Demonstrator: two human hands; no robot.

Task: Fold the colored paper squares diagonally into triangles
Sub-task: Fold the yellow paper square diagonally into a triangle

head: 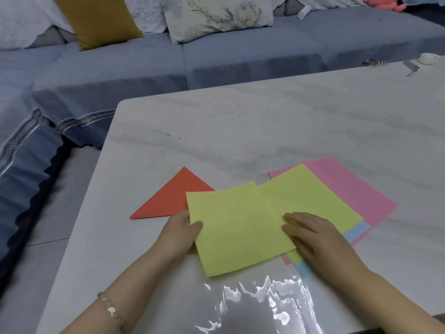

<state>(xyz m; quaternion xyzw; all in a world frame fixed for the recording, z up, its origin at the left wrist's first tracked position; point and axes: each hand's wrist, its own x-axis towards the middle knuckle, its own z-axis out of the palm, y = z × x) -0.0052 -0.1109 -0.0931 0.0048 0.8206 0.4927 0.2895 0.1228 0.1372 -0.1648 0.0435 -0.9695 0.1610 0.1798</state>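
A yellow paper square point(236, 225) lies flat near the front of the marble table point(265, 121). My left hand point(180, 231) pinches its left edge, thumb on top. My right hand point(310, 233) rests with its fingers on the sheet's right side, over a stack of squares point(349, 189) with another yellow sheet on top, then blue and pink ones. A red paper folded into a triangle point(172, 197) lies flat to the left, partly under the held yellow sheet.
A clear plastic wrapper point(265, 307) lies crumpled at the table's front edge. Small metal items point(375, 62) and a white roll point(429, 59) sit at the far right corner. A blue sofa point(216, 56) with cushions wraps the table's left and far sides.
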